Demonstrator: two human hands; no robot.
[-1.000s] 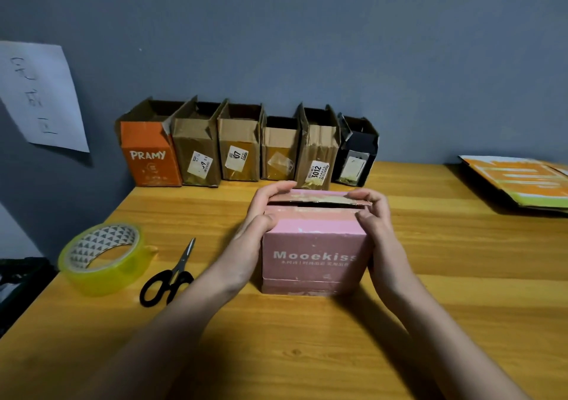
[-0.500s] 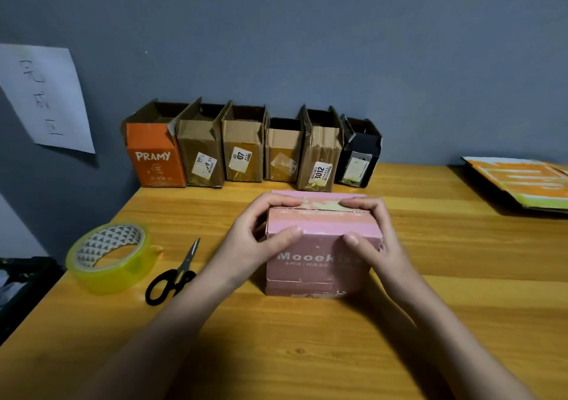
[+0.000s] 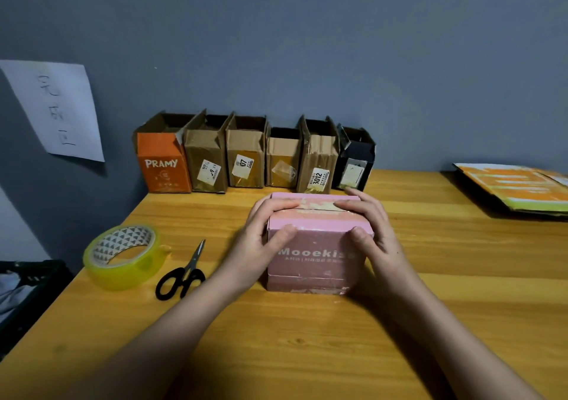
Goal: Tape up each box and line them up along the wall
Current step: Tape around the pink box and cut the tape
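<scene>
A pink box [image 3: 316, 258] marked "Mooekiss" stands in the middle of the wooden table [image 3: 307, 338]. Its top flaps lie flat and closed. My left hand [image 3: 264, 237] grips its left side, fingers over the top and thumb on the front face. My right hand [image 3: 372, 230] holds the right side the same way. A roll of clear yellowish tape [image 3: 123, 255] lies on the table to the left, with black scissors [image 3: 183, 273] beside it. Several boxes stand in a row against the grey wall, from an orange "PRAMY" box [image 3: 163, 160] to a black box [image 3: 355, 163].
A white paper sheet [image 3: 58, 111] with handwriting hangs on the wall at the left. Flattened orange and green cardboard [image 3: 516, 184] lies at the table's far right. A dark crate [image 3: 24, 289] sits below the table's left edge.
The top flaps of the pink box went from slightly raised to pressed flat. My hands slid from the flap edges onto the box's sides, thumbs now on the front face.
</scene>
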